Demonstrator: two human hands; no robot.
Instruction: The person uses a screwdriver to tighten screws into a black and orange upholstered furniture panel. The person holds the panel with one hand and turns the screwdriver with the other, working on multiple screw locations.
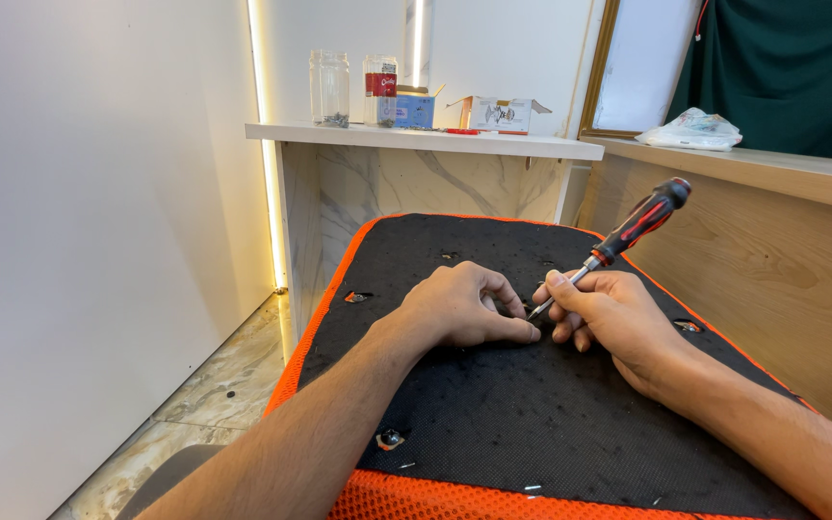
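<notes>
Screwdriver (628,234) with a red-and-black handle slants down to a mid-panel fixing point on the black, orange-edged seat panel (493,424); other holes look unfilled, so work seems partway. Right hand (609,313) clamps the shaft; left hand (464,306) pinches beside the tip, fingers curled.

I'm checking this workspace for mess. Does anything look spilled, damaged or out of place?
Small loose metal bits lie scattered on the black fabric panel with orange mesh edging, near its front edge. On the white shelf, the small cardboard box sits with flaps open. Nothing looks damaged.
</notes>
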